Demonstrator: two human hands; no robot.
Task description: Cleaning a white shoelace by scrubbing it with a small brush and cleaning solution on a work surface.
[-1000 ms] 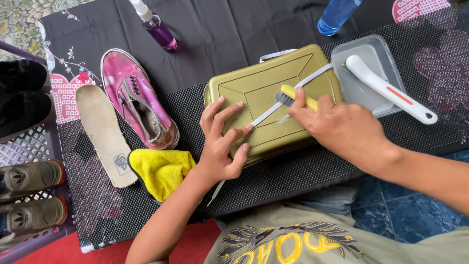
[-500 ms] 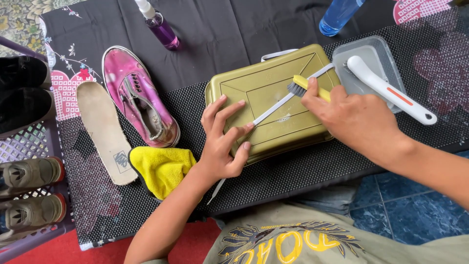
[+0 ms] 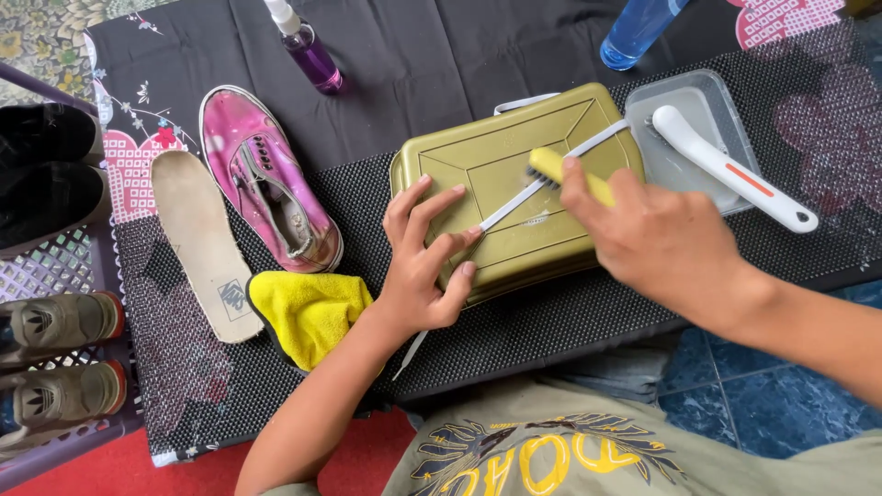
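1. Lace: white, flat, stretched slantwise across the top of the case, from near-left to far-right, its far end reaching toward the tray.
2. Brush: yellow handle, dark bristles pressed down on the lace, near the middle of the case top.
3. Right hand: fingers curled tight round the brush handle, index tip on its back; forearm running off to the near right.
4. Left hand: fingers spread and flat, fingertips pinning the lace to the near-left part of the case; nothing gripped, only pressed.
5. Loose lace end showing below the left wrist, lying on the mat.
6. Case: olive green, ribbed lid, pale handle at its far edge, centred on the mat.
7. Tray: clear, just right of the case, touching or nearly so; hard to tell.
8. Long brush: white with a red stripe, lying across the tray, handle pointing near-right.
9. Cloth: yellow, bunched, near-left of the case.
10. Shoe: pink, laceless, left of the case; insole beside it, further left.
11. Spray bottle: purple, far left of the case; blue bottle at the far right.
12. Rack: at the left edge, holding dark and tan shoes.
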